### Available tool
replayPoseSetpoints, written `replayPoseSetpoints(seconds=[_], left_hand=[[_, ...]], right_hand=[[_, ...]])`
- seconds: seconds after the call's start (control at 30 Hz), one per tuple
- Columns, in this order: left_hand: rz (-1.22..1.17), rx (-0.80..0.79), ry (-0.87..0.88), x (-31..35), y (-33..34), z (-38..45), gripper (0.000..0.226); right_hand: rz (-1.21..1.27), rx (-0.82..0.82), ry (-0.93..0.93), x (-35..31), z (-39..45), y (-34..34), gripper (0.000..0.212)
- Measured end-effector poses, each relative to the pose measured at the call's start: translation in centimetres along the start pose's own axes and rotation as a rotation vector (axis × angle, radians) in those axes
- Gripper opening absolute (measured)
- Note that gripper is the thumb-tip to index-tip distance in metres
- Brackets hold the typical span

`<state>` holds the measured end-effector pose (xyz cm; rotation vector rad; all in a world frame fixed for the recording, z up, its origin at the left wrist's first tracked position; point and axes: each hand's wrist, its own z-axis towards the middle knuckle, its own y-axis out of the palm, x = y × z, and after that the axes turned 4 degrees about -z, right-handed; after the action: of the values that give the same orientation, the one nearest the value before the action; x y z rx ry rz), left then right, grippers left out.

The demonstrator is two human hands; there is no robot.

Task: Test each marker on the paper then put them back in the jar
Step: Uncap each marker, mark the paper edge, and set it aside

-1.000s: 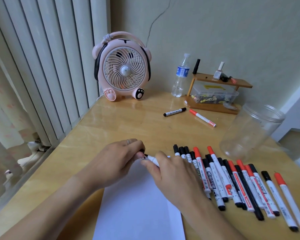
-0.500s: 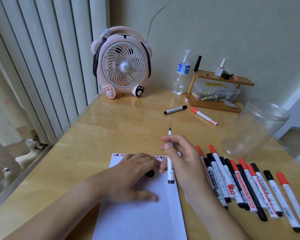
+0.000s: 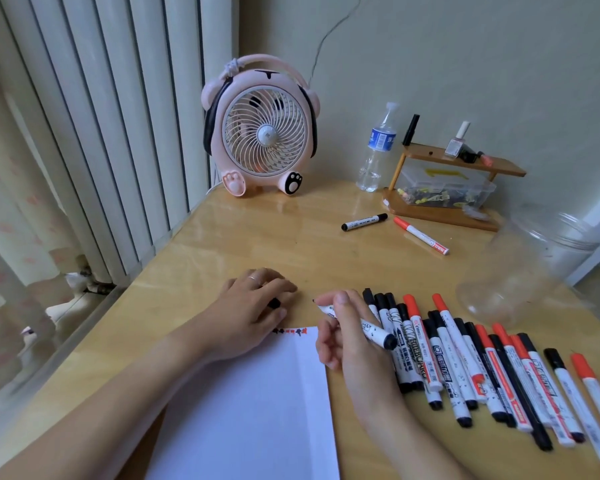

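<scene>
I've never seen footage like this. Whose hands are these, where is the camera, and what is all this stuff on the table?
There is no machine here: a person wears a wide-angle camera on the head, so you look down at their own two hands. The right hand holds an uncapped marker, tip pointing toward the top edge of the paper, where small red and black test marks already show. The left hand rests at the paper's top edge with a small black thing, probably the cap, under its fingers. To the right lies a row of markers with red and black caps, and beyond them a clear jar. Two more markers lie farther back, near a pink fan, a bottle and a little shelf.
</scene>
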<state>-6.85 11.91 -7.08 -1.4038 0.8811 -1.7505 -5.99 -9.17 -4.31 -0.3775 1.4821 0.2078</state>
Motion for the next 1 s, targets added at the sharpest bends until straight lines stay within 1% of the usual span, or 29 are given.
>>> replayPoseSetpoints(seconds=[0.03,0.07,0.13,0.17,0.23,0.27,0.33,0.4,0.5,0.63,0.73,0.83,1.0], left_hand=[[0.068,-0.044,-0.017,-0.1,0.2,0.0,0.061],[0.110,-0.070,-0.025,0.0,0.3,-0.1,0.063],[0.101,-0.093,-0.013,0.4,0.3,0.0,0.058],[0.084,-0.104,-0.003,0.6,0.2,0.0,0.060],[0.076,-0.140,0.007,0.7,0.0,-0.2,0.053],[0.082,-0.175,0.004,0.8,0.0,-0.2,0.055],[0.137,-0.250,0.018,0.5,0.2,-0.4,0.074],[0.169,-0.284,0.028,0.5,0.3,-0.4,0.080],[0.141,-0.292,0.032,0.4,0.2,-0.3,0.080],[0.096,-0.273,0.036,0.5,0.3,-0.3,0.083],[0.000,-0.213,0.054,0.7,0.2,-0.4,0.072],[-0.021,-0.225,0.067,0.8,0.1,-0.3,0.063],[-0.014,-0.242,0.066,0.7,0.2,-0.2,0.068]], right_hand=[[0.012,0.011,0.014,0.0,0.1,0.1,0.029],[0.025,0.024,0.027,0.0,0.1,0.1,0.027],[0.009,0.050,0.042,0.1,0.3,0.0,0.017],[-0.006,0.052,0.045,0.2,0.4,-0.1,0.013],[-0.039,0.045,0.042,0.4,0.6,-0.4,0.012],[-0.058,0.052,0.032,0.5,0.6,-0.5,0.012],[-0.093,0.084,0.002,0.7,0.7,-0.5,0.007],[-0.135,0.120,-0.006,1.0,0.8,-0.5,0.011],[-0.179,0.147,0.050,1.3,0.9,-0.5,0.016],[-0.184,0.130,0.100,1.0,0.8,-0.2,0.018],[-0.195,0.131,0.114,1.0,0.9,-0.1,0.018],[-0.195,0.134,0.126,1.0,1.0,-0.2,0.018],[-0.212,0.126,0.129,1.0,1.1,-0.1,0.017]])
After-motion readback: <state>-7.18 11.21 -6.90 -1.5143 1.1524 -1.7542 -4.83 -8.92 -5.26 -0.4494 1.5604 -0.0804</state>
